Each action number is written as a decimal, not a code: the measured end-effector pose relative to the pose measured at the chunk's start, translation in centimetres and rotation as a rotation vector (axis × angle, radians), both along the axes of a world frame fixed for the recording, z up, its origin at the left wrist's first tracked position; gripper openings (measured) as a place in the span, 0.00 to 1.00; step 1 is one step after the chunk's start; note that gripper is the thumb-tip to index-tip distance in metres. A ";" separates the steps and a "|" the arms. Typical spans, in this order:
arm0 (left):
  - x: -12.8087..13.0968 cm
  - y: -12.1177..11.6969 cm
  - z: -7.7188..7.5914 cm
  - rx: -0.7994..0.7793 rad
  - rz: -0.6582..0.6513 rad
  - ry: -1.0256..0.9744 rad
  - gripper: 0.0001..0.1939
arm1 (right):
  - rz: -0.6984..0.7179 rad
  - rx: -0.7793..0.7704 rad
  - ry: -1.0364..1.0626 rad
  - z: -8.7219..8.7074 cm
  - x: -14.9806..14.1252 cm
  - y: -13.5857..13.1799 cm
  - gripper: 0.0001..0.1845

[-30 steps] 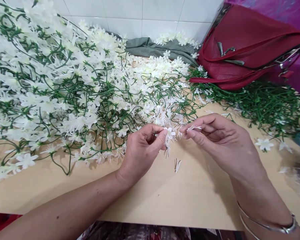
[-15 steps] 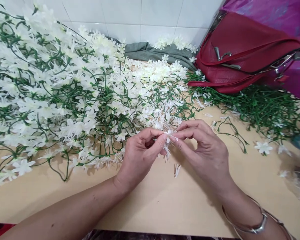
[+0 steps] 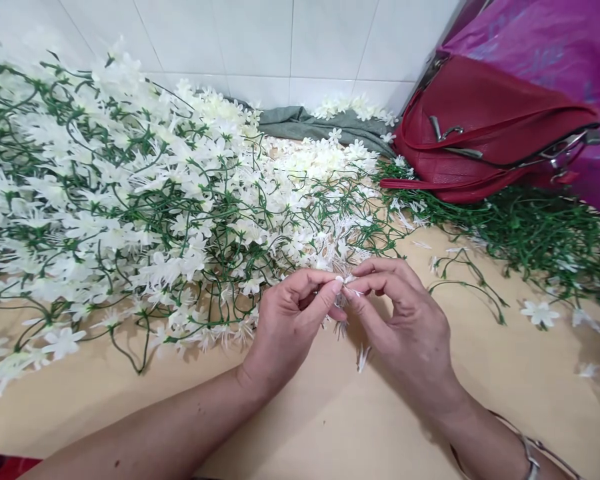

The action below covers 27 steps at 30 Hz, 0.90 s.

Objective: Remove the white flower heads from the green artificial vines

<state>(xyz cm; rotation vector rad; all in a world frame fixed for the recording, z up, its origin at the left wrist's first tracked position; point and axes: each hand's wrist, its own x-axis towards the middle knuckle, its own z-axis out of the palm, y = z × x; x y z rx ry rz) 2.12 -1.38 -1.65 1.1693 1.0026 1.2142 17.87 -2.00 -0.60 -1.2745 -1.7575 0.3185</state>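
My left hand [image 3: 291,328] pinches a small white artificial flower [image 3: 340,281] between thumb and index finger. Meeting it at the fingertips, my right hand [image 3: 411,327] is closed in a pinch on a thin white stamen piece [image 3: 356,292] at that flower. The fingertips partly hide both pieces. Just beyond and left of my hands spreads a large heap of white artificial flowers [image 3: 180,200] on green plastic stems. A few loose white stamens [image 3: 363,358] lie on the table below my right fingers.
A pile of bare green stems [image 3: 545,227] lies at the right under a red handbag [image 3: 500,133], with a purple plastic bag [image 3: 555,60] behind. Grey-green cloth [image 3: 310,125] runs along the tiled wall [image 3: 255,40]. Single white blossoms [image 3: 539,313] lie on the table [image 3: 300,427] at right.
The view has shifted, so the whole scene sits lower in the picture. My hands stay together at the small flower, with only slight finger movement.
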 end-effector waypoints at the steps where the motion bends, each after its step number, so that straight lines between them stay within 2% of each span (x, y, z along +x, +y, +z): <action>1: 0.0 0.0 -0.1 -0.001 -0.004 -0.003 0.04 | 0.000 0.001 -0.002 0.0 0.0 0.0 0.07; 5: -0.1 -0.1 -0.3 0.020 -0.030 0.001 0.05 | 0.007 -0.047 0.061 0.0 -0.2 -0.1 0.07; 10: -0.2 -0.2 -0.4 0.051 -0.069 -0.021 0.05 | 0.058 -0.264 0.353 0.0 0.2 0.2 0.04; 13: -0.2 -0.4 -0.4 0.085 -0.083 -0.015 0.06 | 0.134 -0.377 0.481 0.1 0.7 0.5 0.06; 15: -0.2 -0.5 -0.3 0.115 -0.106 0.046 0.07 | 0.150 -0.373 0.498 0.3 1.1 0.7 0.04; 19: -0.4 -0.6 0.3 0.162 -0.117 0.108 0.11 | 0.064 -0.322 0.558 0.7 1.8 1.1 0.06; 23: -0.8 -0.1 1.2 0.150 -0.092 -0.110 0.10 | 0.048 -0.376 0.581 1.0 2.4 1.4 0.06; 27: -1.4 0.7 2.5 0.006 -0.155 -0.389 0.10 | 0.211 -0.423 0.515 1.1 2.6 1.4 0.07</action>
